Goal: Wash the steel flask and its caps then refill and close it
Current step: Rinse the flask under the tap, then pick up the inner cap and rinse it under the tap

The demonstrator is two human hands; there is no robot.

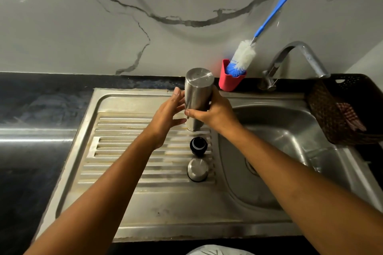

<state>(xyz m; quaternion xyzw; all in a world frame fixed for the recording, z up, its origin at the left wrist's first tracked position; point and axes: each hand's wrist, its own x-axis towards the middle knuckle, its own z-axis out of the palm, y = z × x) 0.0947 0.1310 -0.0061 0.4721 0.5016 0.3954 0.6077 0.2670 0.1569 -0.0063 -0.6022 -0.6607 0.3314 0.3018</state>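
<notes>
The right hand (213, 113) grips the steel flask (198, 91), fingers curled round its lower body; the left hand (167, 116) is open, straight fingers against the flask's left side. The flask stands inverted over the drainboard (128, 151), beside the basin's (279, 130) left edge, with bare ribbed steel to its left. Whether its mouth touches the steel is unclear. Nearer lie the black cap (198, 145) and the steel cap (198, 170), slightly apart. The basket (331, 122) at right is cut off

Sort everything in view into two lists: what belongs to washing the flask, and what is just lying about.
Belongs to the job: steel flask, black inner cap, steel outer cap, bottle brush, tap, sink.
Just lying about: woven basket, checked cloth in it.
</notes>
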